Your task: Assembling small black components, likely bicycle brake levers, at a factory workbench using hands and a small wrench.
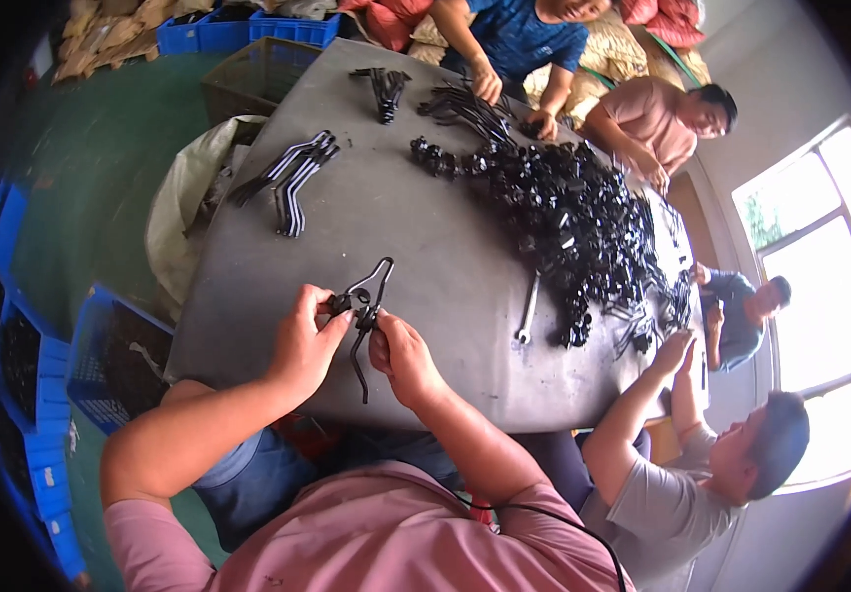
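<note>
- Black bent-metal bracket assembly (363, 314): pinched between left hand (299, 347) and right hand (401, 357) fingers, above grey surface (396, 227).
- Step, as judged: fitting a part; next calls for alignment.

Daylit scene, strong fisheye bend

A window (820, 247) at right is blown out white; the grey worktop (386, 227) is evenly lit with soft shadows, while the rim darkens, curves and blurs.

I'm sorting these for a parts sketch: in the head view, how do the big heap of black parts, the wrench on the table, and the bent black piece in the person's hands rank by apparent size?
1. Heap of black parts, by far the largest.
2. Bent black piece, held by the left hand and right hand.
3. Wrench.
The last two are unsure, since the bent piece sits nearer the camera.
</note>
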A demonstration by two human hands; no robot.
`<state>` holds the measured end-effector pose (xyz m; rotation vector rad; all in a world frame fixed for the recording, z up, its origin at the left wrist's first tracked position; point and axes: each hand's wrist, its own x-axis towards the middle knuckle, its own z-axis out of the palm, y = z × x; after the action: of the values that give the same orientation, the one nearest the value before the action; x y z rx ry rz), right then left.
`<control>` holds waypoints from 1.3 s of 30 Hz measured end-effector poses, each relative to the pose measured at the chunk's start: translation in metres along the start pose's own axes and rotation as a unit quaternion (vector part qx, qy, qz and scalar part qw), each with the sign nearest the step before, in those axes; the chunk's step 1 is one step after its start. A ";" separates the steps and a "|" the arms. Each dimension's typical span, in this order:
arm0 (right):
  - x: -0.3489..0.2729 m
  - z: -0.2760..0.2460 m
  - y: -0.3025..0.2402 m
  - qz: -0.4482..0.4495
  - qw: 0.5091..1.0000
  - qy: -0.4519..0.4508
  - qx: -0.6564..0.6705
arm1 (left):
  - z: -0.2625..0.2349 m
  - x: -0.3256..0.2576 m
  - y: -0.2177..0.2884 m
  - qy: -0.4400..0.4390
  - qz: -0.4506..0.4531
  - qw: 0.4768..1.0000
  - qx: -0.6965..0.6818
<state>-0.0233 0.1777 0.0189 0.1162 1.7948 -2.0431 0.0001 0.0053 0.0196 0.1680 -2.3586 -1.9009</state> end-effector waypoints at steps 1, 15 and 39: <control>-0.002 -0.005 -0.006 0.055 0.995 -0.050 0.065 | 0.000 -0.003 -0.002 0.001 -0.004 1.000 0.005; 0.020 -0.267 -0.044 0.001 0.758 0.254 -0.601 | 0.003 -0.005 -0.025 -0.007 -0.050 0.999 -0.007; -0.031 -0.023 -0.003 -0.382 0.800 0.071 -0.457 | -0.019 -0.005 -0.014 -0.050 0.085 0.966 0.240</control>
<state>-0.0005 0.2078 0.0282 -0.8861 3.0495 -1.2778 0.0082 -0.0151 0.0102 -0.0931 -2.7578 -1.2634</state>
